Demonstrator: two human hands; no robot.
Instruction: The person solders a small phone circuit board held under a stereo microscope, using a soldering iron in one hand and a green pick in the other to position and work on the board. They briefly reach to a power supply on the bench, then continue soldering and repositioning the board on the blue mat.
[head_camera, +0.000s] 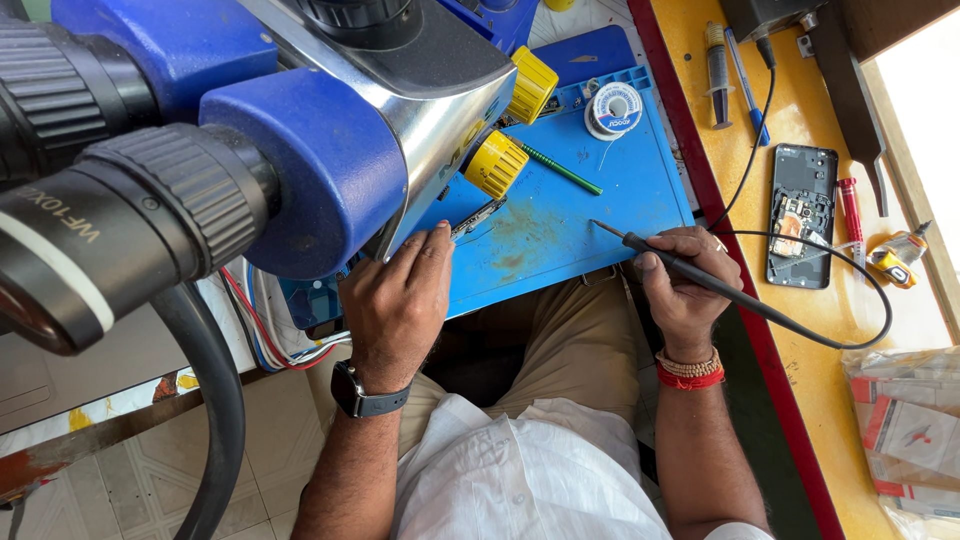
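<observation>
Circuit board (478, 217) lies on the blue mat (560, 225) under the microscope (300, 120); your left hand (398, 300) pins its near end with closed fingers. To its right, your right hand (685, 285) grips the soldering iron (690, 270), tip pointing left towards the board

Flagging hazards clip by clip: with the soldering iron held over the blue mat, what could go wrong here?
1. The right hand holds the black pen-shaped soldering iron with its tip bare above the blue silicone work mat; it could scorch it.
2. The iron's black cable loops beside the opened black phone; a tug might drag it.
3. The left hand rests close to the microscope's blue head, which hides part of the work.
</observation>
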